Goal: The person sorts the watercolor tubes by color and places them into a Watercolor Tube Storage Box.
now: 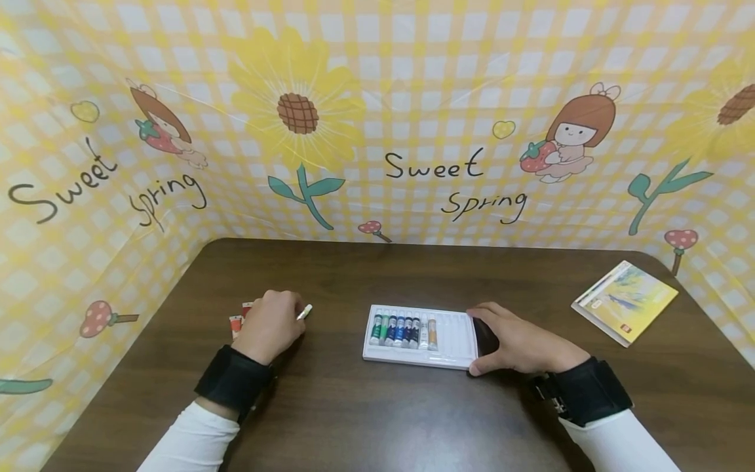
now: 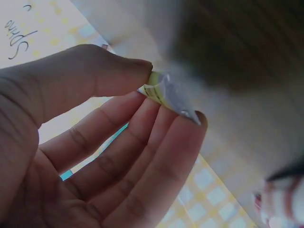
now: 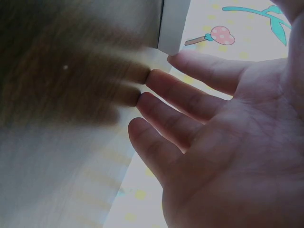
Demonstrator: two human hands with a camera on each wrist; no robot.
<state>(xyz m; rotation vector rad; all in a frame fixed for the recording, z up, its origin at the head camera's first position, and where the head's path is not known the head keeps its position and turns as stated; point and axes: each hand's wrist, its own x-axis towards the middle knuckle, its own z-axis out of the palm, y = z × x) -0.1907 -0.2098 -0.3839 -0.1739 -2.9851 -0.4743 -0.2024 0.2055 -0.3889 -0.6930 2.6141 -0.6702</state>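
Between the thumb and fingertips of my left hand [image 1: 271,324] is a small paint tube [image 2: 164,92] with a yellow-green label and a flattened silvery end. In the head view its pale end [image 1: 305,312] pokes out past the fingers. Red-labelled paint tubes [image 1: 236,324] lie on the table, partly hidden behind that hand. My right hand [image 1: 525,344] rests at the right end of a white plastic tray [image 1: 460,359], thumb at the near corner and index fingertip at the far one, fingers fairly straight. Green, blue, dark, white and ochre paint tubes [image 1: 399,331] lie side by side in the tray's left part.
A thin yellow box [image 1: 625,303] with a painted cover lies at the right on the brown table [image 1: 377,413]. Checked yellow cloth [image 1: 407,85] with printed flowers and lettering walls in the table's back and sides. Bare grooves [image 1: 457,331] show in the tray's right part.
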